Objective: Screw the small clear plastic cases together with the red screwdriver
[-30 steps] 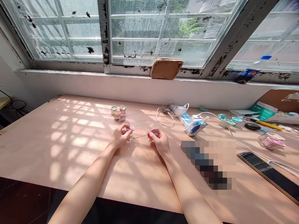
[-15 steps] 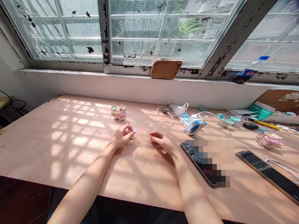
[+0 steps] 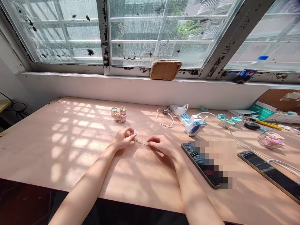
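Note:
My left hand (image 3: 122,139) pinches a small pink cube-shaped piece (image 3: 135,133) between thumb and fingertips. My right hand (image 3: 160,145) grips a thin metal pin (image 3: 141,141), whose far end reaches toward the pink piece. Any contact between them is too small to tell. The pin's near end is hidden in my right fingers. Behind my hands, on the plywood table (image 3: 70,165), stands a cluster of several small pastel cube-shaped beads (image 3: 118,113). A small transparent wire-like piece (image 3: 126,125) lies just beyond my left hand.
To the right lie a white power strip (image 3: 180,115) with cables, a small carton (image 3: 194,127), a black phone (image 3: 199,159), a second phone (image 3: 269,170), teal pieces (image 3: 226,120) and a pink wire box (image 3: 272,141). A pixelated patch hides part of the table.
My right hand has moved left, closer to my left hand, bringing the pin nearer the pink piece. The pink part seen earlier at the right fingers no longer shows. A phone has appeared at the lower right.

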Motion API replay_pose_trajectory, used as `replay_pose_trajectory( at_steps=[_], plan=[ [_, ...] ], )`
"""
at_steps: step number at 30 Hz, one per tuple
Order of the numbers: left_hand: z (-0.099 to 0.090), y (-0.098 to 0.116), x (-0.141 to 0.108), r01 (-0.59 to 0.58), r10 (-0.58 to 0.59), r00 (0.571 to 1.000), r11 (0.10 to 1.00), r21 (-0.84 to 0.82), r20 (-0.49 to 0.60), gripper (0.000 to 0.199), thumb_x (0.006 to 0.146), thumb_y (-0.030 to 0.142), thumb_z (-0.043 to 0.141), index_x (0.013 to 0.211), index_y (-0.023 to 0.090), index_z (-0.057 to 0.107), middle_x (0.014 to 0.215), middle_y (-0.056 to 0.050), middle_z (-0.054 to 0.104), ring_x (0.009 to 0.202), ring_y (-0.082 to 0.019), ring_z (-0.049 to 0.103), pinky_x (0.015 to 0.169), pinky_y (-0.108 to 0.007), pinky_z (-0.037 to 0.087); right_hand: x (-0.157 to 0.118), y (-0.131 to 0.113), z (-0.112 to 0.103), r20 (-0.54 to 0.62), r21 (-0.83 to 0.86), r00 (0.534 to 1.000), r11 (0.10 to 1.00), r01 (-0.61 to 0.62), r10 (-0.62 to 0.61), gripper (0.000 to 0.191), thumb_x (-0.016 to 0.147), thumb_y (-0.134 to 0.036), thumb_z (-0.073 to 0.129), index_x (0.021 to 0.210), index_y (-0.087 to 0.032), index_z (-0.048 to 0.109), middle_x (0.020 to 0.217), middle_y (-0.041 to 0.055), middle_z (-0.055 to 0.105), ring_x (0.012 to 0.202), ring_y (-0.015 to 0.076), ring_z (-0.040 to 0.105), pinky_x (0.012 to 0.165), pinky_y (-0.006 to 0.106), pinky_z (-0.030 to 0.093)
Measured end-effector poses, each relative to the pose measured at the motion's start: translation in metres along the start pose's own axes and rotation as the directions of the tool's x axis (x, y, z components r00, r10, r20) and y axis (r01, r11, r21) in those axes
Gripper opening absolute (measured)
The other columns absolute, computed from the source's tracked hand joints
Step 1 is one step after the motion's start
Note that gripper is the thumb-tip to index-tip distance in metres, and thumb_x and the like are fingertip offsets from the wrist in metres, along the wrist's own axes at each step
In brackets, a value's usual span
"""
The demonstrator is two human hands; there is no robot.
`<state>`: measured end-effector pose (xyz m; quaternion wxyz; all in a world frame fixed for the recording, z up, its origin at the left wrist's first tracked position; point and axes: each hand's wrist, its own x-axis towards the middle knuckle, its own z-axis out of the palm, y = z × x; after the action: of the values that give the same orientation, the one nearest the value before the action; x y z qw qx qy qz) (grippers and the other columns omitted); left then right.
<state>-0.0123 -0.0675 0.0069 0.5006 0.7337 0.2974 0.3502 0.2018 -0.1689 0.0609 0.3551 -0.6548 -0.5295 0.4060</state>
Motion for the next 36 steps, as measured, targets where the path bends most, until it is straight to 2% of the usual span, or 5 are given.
replay_pose_trajectory(
  at_steps=[10, 16, 26, 36],
  plan=[
    [0.001, -0.003, 0.001, -0.021, 0.021, 1.0, 0.999, 0.04, -0.012, 0.024, 0.087, 0.044, 0.066, 0.092, 0.021, 0.058, 0.086, 0.001, 0.065, 0.075, -0.015, 0.069, 0.064, -0.023, 0.05, 0.004, 0.005, 0.001, -0.02, -0.024, 0.998, 0.998, 0.051, -0.052, 0.017, 0.065, -0.026, 0.067, 0.071, -0.018, 0.08, 0.072, 0.0051, 0.074, 0.072, 0.0208, 0.062, 0.065, 0.027, 0.047],
    [0.001, -0.004, 0.001, -0.04, 0.041, 0.999, 0.998, 0.053, -0.009, 0.024, 0.087, 0.044, 0.066, 0.093, 0.021, 0.059, 0.086, 0.0, 0.066, 0.075, -0.016, 0.07, 0.064, -0.023, 0.051, 0.004, 0.006, 0.002, -0.014, -0.024, 1.0, 0.999, 0.027, -0.027, 0.02, 0.066, -0.03, 0.065, 0.073, -0.017, 0.078, 0.069, 0.004, 0.071, 0.068, 0.0182, 0.058, 0.062, 0.026, 0.043],
    [0.0, -0.002, 0.0, -0.034, 0.035, 0.999, 0.996, 0.081, -0.01, 0.024, 0.087, 0.044, 0.065, 0.094, 0.022, 0.061, 0.086, 0.0, 0.066, 0.076, -0.017, 0.07, 0.065, -0.024, 0.053, 0.003, 0.006, 0.001, -0.008, -0.014, 0.999, 0.999, 0.032, -0.032, 0.016, 0.066, -0.027, 0.067, 0.072, -0.017, 0.078, 0.068, 0.0036, 0.069, 0.067, 0.0179, 0.057, 0.062, 0.026, 0.043],
    [0.001, 0.0, 0.0, -0.031, 0.032, 0.999, 0.997, 0.064, -0.008, 0.025, 0.086, 0.045, 0.066, 0.092, 0.021, 0.06, 0.087, 0.001, 0.062, 0.073, -0.013, 0.066, 0.066, -0.023, 0.052, 0.009, 0.014, 0.001, -0.002, 0.004, 1.0, 1.0, 0.015, -0.015, 0.021, 0.065, -0.031, 0.064, 0.076, -0.018, 0.077, 0.068, 0.0013, 0.068, 0.066, 0.0163, 0.056, 0.061, 0.025, 0.041]
  ],
)
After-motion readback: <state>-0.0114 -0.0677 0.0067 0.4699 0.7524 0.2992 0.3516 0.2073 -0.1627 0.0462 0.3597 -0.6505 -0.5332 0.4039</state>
